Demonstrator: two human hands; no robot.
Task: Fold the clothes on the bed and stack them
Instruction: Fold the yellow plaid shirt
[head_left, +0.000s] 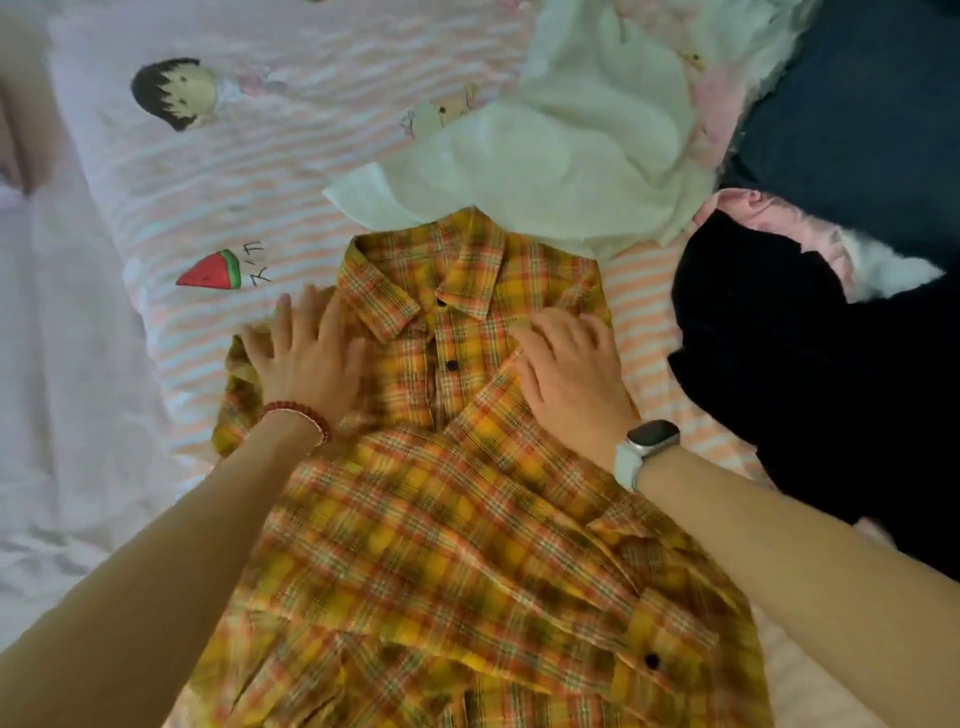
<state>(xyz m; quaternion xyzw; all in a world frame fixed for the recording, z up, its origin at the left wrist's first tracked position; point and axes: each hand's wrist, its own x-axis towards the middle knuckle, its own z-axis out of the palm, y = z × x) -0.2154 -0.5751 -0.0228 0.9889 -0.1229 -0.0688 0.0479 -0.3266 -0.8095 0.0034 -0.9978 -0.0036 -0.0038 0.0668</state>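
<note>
A yellow and orange plaid shirt (441, 545) lies face up on the bed (171, 171), collar away from me, buttons closed. My left hand (306, 358) lies flat with fingers spread on the shirt's left shoulder. On the right shoulder my right hand (571, 369) presses flat, over a sleeve folded diagonally across the front. A pale cream garment (545, 156) lies crumpled just beyond the collar. To the right sits a black garment (789, 364) in a heap.
The pink striped bedsheet with cartoon prints spreads to the left and back. A dark blue cloth (872, 104) lies at the far right corner, with a pink and white item (857, 254) between it and the black heap.
</note>
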